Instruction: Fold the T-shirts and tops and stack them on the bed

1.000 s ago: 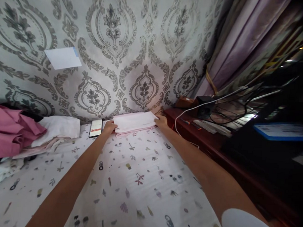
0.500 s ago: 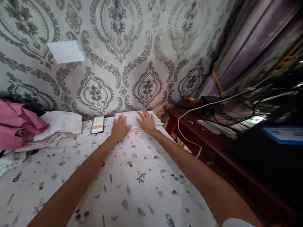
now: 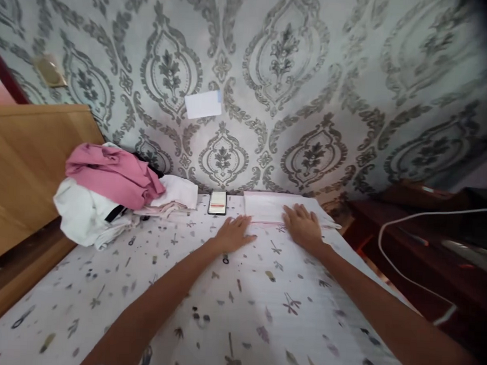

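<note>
A folded white cloth [image 3: 266,207] with a pinkish edge lies flat against the wall at the far side of the bed. My right hand [image 3: 303,225] rests on its front part, palm down, fingers stretched out. At the cloth's near left corner is my left hand [image 3: 234,233], its fingers extended and lying flat, mostly on the patterned bedsheet [image 3: 239,310]. Just left of the cloth, a phone [image 3: 217,203] with a lit, blurred screen lies on the sheet.
A pile of clothes with a pink garment [image 3: 112,172] and white garments [image 3: 82,219] sits at the left, beside a wooden bed board [image 3: 40,159]. To the right stands a dark red desk [image 3: 401,246] with a white cable [image 3: 388,262]. A white paper [image 3: 203,104] is on the wall.
The view has swung left, bringing the clothes pile and wooden board into sight. My left hand has drawn back off the cloth toward its near left corner; my right hand stays on it.
</note>
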`<act>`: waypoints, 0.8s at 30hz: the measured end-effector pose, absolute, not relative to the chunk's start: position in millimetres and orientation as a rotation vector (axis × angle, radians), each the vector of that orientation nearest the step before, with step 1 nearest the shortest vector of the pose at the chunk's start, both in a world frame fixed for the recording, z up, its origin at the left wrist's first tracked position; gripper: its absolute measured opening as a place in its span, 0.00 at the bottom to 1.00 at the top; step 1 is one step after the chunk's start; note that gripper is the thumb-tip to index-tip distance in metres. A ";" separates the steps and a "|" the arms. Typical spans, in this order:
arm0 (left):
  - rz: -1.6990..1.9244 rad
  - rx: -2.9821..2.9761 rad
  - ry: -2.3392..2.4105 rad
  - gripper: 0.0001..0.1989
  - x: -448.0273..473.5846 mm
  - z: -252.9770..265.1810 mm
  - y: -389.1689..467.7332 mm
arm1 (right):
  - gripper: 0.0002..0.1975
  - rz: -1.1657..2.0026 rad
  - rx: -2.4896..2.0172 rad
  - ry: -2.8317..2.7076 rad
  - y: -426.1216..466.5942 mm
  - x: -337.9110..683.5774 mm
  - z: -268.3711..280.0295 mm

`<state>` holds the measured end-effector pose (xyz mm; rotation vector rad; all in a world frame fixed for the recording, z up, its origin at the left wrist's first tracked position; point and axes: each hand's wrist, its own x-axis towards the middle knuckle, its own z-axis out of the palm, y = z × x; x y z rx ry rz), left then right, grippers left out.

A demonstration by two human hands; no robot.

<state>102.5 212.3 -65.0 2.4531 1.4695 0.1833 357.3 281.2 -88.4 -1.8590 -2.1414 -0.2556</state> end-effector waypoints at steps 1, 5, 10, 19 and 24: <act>0.148 2.449 1.416 0.36 87.5 -62.1 202.0 | 0.25 -0.300 -1.845 -2.136 276.0 357.1 -89.7; 0.094 2.479 1.312 0.32 22.8 -50.0 161.0 | 0.25 -0.430 -1.688 -2.175 245.8 354.0 -99.5; 0.174 2.610 1.724 0.17 -46.2 -30.3 132.2 | 0.24 -0.449 -1.433 -2.274 191.3 331.5 -109.0; 0.461 2.423 2.279 0.14 -103.6 29.0 184.0 | 0.23 -0.251 -1.168 -2.353 123.3 274.7 -103.9; 0.633 2.163 2.208 0.06 -119.6 41.6 210.4 | 0.23 -0.203 -1.185 -2.318 121.2 276.6 -99.9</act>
